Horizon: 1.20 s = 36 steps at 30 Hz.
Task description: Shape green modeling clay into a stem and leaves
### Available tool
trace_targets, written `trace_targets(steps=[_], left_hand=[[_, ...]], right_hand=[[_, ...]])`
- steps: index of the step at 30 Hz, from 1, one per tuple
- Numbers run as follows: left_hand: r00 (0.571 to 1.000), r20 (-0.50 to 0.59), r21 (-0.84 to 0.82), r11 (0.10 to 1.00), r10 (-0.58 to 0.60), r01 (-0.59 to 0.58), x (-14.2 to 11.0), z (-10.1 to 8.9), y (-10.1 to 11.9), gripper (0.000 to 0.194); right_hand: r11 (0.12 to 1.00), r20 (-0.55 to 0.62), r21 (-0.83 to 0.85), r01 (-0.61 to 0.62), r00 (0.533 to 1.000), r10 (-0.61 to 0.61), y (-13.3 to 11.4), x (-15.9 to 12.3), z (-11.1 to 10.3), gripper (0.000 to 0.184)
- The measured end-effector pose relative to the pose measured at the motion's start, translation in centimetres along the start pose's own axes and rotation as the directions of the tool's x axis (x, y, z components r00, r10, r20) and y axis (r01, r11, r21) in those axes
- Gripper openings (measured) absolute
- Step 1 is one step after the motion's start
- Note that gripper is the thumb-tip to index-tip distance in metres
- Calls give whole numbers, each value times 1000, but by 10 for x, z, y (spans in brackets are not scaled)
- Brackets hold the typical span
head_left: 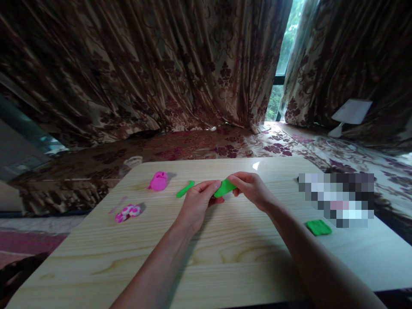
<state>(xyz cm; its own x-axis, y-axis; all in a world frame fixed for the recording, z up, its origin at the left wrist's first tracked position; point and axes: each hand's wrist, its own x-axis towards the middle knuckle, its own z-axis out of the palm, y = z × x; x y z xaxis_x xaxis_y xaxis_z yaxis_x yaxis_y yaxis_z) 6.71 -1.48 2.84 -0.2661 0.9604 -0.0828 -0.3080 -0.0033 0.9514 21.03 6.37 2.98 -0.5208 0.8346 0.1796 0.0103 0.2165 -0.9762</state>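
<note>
Both my hands hold a flat piece of green clay (224, 188) just above the light wooden table (225, 253). My left hand (197, 203) pinches its left end between thumb and fingers. My right hand (252, 187) pinches its right end. A thin green clay strip (185, 189) lies on the table just left of my left hand.
A pink clay lump (157, 181) sits at the table's far left, a pink-and-white twisted piece (128, 212) and a thin pale stick (117, 205) nearer. A green clay slab (318, 227) lies at the right. Patterned curtains and a bench cushion stand behind the table, with a white lamp (349, 115) far right.
</note>
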Motion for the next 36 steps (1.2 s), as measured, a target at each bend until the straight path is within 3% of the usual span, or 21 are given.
trace_targets(steps=[3,8,11,13,16,18,22,27,36], left_hand=[[996,86,80,996,-32,25,-2,1,1,24],[995,85,143,989,-50,38,-5,4,1,23],[994,107,251,967,12,-38,-4,4,-3,23],[996,63,286,955,67,-82,-1,4,-6,24],[994,-45,196,977,97,-87,3,3,-9,27],[992,-70,128,987,106,-97,4,4,-10,30],[992,-11,102,987,124,-122,2,6,-9,30],[992,-33,35,992,120,-119,2,7,-8,28],[992,-80,-31,995,93,-96,1,14,-10,26]], right_hand=[[997,-28,-49,62,998,-63,2,1,-1,31],[997,-43,-17,75,996,-76,2,0,0,33],[995,38,-30,99,994,-98,0,0,2,30],[996,28,50,75,997,-77,-2,0,4,33],[989,-53,149,23,998,-16,-3,0,8,37],[994,-40,106,23,999,-19,-1,0,11,34],[996,-8,28,80,997,-80,2,-1,15,27],[994,-124,49,99,988,-93,1,-3,20,32],[978,-294,-101,184,933,-206,6,-6,32,30]])
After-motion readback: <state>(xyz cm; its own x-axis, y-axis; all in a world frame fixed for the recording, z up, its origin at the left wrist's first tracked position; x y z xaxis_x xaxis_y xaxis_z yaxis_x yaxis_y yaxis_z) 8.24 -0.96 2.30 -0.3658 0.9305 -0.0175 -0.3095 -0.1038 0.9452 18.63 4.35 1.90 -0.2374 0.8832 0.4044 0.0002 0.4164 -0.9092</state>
